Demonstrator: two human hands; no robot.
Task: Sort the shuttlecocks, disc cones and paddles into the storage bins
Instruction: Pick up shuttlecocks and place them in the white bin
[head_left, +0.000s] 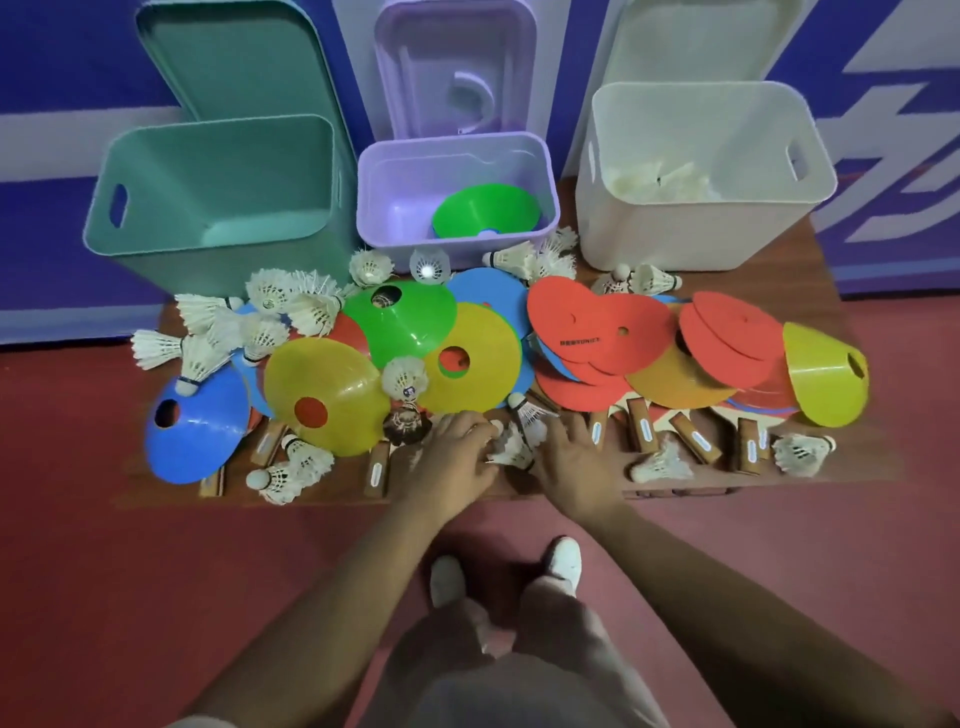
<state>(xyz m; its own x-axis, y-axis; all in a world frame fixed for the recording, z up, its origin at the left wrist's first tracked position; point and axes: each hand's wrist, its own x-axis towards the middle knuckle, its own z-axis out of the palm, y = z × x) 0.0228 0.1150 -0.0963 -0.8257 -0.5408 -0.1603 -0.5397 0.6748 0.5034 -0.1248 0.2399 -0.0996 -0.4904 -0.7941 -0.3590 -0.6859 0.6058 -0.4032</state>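
Left hand (449, 460): at 6 o'clock on the table (343, 483), your fingers (488, 434) curl in and close on a shuttlecock (511, 449), at its cork end.
Right hand (579, 460): just at 3 o'clock of that shuttlecock; your fingers (566, 423) lie straight and slightly apart, gripping nothing. Whether the thumb touches the feathers you cannot tell.
Shuttlecock: white feathered skirt, round cork tip, lying between your two hands.
Loose shuttlecocks (208, 332): most bunch at 9 o'clock.
Cones (324, 395): thin glossy plastic discs with centre holes, overlapping across the table.
Paddles (641, 431): wooden handles poke out from under the cones at 4 o'clock.
Purple bin (374, 218): at 12 o'clock, translucent, a green cone (485, 208) inside.
White bin (675, 239): at 2 o'clock, pale shuttlecocks inside.
Green bin (218, 249): at 10 o'clock, matte, rounded corners.
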